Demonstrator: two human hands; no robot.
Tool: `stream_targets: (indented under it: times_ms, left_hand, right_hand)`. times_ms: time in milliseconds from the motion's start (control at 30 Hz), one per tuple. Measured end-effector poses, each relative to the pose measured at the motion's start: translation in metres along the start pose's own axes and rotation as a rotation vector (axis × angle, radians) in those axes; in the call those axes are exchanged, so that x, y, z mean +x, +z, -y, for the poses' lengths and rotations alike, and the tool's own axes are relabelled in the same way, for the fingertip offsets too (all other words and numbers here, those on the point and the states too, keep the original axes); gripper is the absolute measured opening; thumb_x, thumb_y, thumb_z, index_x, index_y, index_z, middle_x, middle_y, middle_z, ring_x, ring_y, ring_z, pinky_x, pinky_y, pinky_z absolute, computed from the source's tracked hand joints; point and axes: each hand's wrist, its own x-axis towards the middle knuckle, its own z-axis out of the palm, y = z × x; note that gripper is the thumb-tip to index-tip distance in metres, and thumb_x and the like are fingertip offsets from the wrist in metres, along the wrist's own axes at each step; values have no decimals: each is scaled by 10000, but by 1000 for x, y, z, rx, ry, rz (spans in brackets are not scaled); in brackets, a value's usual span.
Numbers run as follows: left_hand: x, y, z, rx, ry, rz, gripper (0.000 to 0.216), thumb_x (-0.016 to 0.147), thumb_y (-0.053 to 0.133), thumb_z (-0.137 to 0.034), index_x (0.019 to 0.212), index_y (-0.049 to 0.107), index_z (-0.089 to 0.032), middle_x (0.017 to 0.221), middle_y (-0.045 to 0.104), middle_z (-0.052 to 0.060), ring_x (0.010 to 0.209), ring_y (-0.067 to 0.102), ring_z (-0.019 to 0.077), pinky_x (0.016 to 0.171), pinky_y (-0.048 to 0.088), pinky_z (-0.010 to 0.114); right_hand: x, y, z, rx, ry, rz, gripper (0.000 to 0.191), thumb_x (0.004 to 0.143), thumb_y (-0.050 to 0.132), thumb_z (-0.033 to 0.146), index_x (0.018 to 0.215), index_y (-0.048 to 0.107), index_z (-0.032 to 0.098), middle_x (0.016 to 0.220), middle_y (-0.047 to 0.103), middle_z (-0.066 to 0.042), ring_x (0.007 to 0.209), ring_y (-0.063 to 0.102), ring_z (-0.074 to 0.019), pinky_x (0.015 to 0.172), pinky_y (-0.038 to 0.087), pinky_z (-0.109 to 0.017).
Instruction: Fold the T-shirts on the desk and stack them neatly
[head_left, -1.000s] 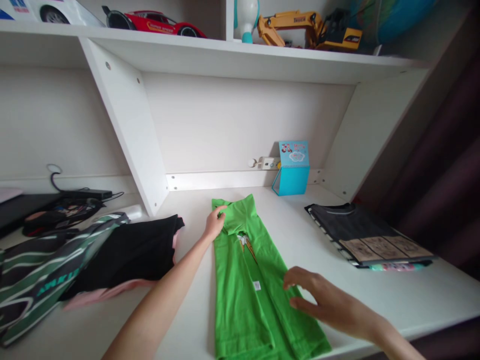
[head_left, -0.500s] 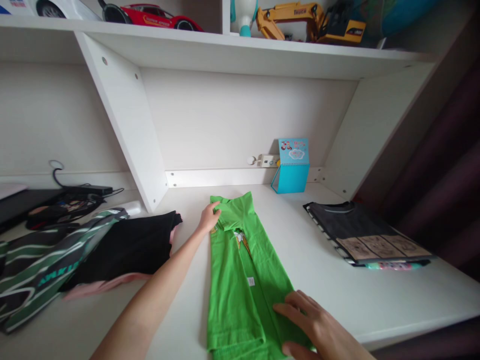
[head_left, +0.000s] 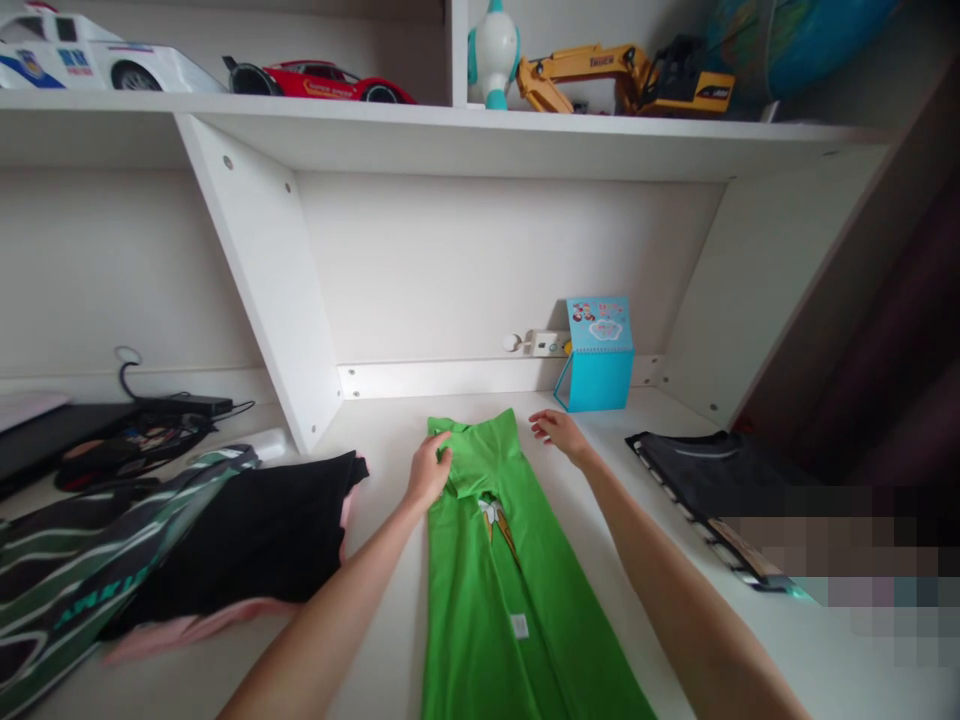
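A green T-shirt (head_left: 480, 590) lies folded into a long strip on the white desk, its top pointing to the back. Part of a white and orange print and a small white label show along its middle. My left hand (head_left: 430, 470) is at the shirt's upper left edge, with fingers and thumb closed on the folded cloth there. Just off the upper right corner of the shirt is my right hand (head_left: 556, 432), fingers apart and holding nothing. The lower end of the shirt runs out of view.
Black and pink folded clothes (head_left: 255, 530) and a striped green garment (head_left: 97, 570) lie on the left. On the right is a dark folded shirt (head_left: 697, 480), partly blurred out. A blue desk calendar (head_left: 600, 370) stands behind. Toys line the shelf (head_left: 525, 150) above.
My right hand has moved from the lower right of the green T-shirt up to beside its top corner. My left hand stays at the upper left edge. The view has tilted up slightly.
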Motion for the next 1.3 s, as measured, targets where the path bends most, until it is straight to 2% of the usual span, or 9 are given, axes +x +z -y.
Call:
stream_targets:
  times_ms: [100, 200, 333, 467, 600, 800, 900, 1033, 1300]
  left_hand:
    - [0, 1, 1, -3, 13, -20, 334, 801, 467, -147, 1117, 576, -164, 1101, 593, 65, 1047, 537, 179, 954, 392, 304]
    - [-1, 1, 0, 11, 18, -21, 345, 808, 454, -140, 1134, 566, -154, 1120, 585, 79, 1069, 524, 191, 966, 383, 332]
    - [-1, 2, -3, 49, 4, -9, 354, 816, 441, -144, 1150, 559, -152, 1142, 575, 90, 1084, 516, 203, 969, 382, 351]
    - [-1, 1, -6, 77, -28, 15, 367, 826, 428, -154, 1171, 545, -116, 1176, 553, 117, 1122, 488, 217, 984, 363, 352]
    - [0, 1, -8, 61, -53, 4, 376, 832, 421, -163, 1190, 525, -118, 1200, 532, 122, 1137, 473, 223, 987, 352, 364]
    - [-2, -2, -12, 23, -112, -89, 311, 733, 478, -75, 1020, 575, -145, 1017, 587, 77, 924, 560, 179, 862, 431, 319]
    - [-2, -3, -14, 54, -127, -116, 279, 688, 508, -65, 946, 556, -160, 957, 580, 53, 815, 557, 161, 795, 444, 309]
    - [-4, -2, -15, 69, -101, -121, 271, 656, 521, -51, 895, 538, -176, 907, 540, 31, 766, 540, 145, 742, 444, 285]
    - [-4, -1, -15, 29, -95, -124, 231, 640, 517, -16, 794, 580, -175, 884, 493, 25, 795, 527, 137, 755, 450, 276]
  right_hand:
    - [34, 20, -17, 78, 22, -50, 355, 790, 362, 203, 1104, 512, 136, 817, 597, -50, 590, 531, -71, 527, 383, -172]
    - [53, 27, -28, 137, -6, 3, 391, 757, 431, 272, 1126, 520, 179, 828, 602, -28, 615, 536, -83, 542, 391, -184]
    - [65, 22, -34, 166, -53, 154, 349, 726, 486, 367, 1016, 597, 206, 807, 619, -11, 660, 545, -109, 564, 394, -205]
    - [67, 13, -33, 143, -96, 262, 351, 726, 503, 368, 1046, 567, 238, 891, 607, 0, 687, 541, -103, 565, 392, -196]
    - [69, 9, -30, 59, -96, 319, 250, 763, 476, 342, 952, 558, 199, 760, 580, 7, 664, 536, -104, 531, 393, -186]
    - [84, 15, -32, -170, -70, 281, 169, 838, 442, 267, 928, 526, 151, 702, 555, 9, 622, 539, -103, 506, 422, -207]
    - [89, 20, -33, -316, -73, 254, 235, 863, 480, 316, 1000, 535, 134, 854, 579, -22, 702, 561, -108, 612, 478, -264]
    - [93, 28, -31, -498, -101, 181, 296, 862, 495, 332, 1095, 519, 152, 1086, 540, -63, 917, 550, -159, 781, 472, -362]
    - [86, 45, -26, -695, -64, 7, 301, 863, 492, 334, 1103, 516, 153, 1093, 537, -64, 925, 548, -162, 787, 470, -367]
